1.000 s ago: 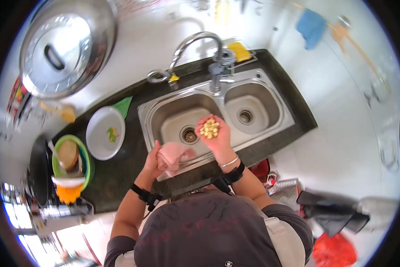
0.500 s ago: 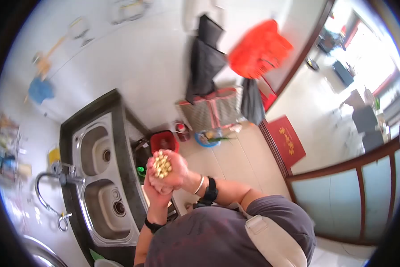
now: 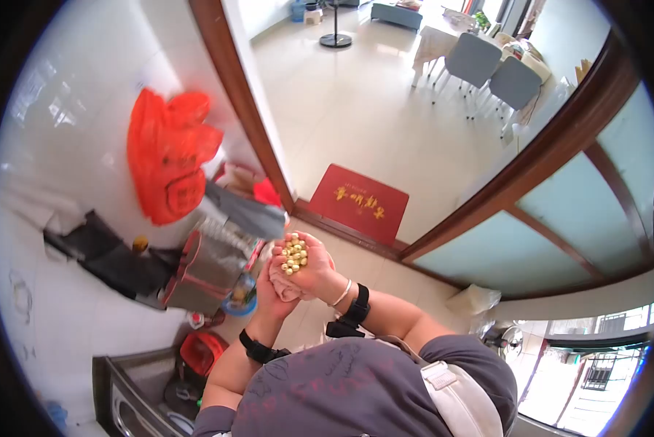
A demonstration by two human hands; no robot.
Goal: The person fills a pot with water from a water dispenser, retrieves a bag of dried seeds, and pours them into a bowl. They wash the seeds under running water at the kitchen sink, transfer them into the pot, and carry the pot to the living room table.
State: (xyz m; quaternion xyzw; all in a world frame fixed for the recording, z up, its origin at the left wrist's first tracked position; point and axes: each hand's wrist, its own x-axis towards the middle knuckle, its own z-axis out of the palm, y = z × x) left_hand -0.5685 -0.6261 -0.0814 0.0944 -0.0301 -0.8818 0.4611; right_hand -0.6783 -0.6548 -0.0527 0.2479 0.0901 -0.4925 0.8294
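Several small, shiny gold balls [image 3: 295, 255] lie heaped in the cupped palm of my right hand [image 3: 315, 271]. The fingers curl up around the pile. Below and against it, my left hand [image 3: 269, 297] is closed on a pale pink crumpled cloth [image 3: 285, 288]. Both hands are together in front of my chest, and the underside of the cloth is hidden by them.
Ahead is a doorway with a red doormat [image 3: 360, 204] at its sill. Frosted sliding panels [image 3: 556, 191] stand on the right. Left are a hanging red plastic bag [image 3: 168, 156], a tote bag [image 3: 207, 271], a red bin [image 3: 202, 352] and a dark-edged counter [image 3: 107, 386].
My view has swung right, from the double sink toward the doorway. The hands stay cupped together, still holding the gold balls and the cloth.
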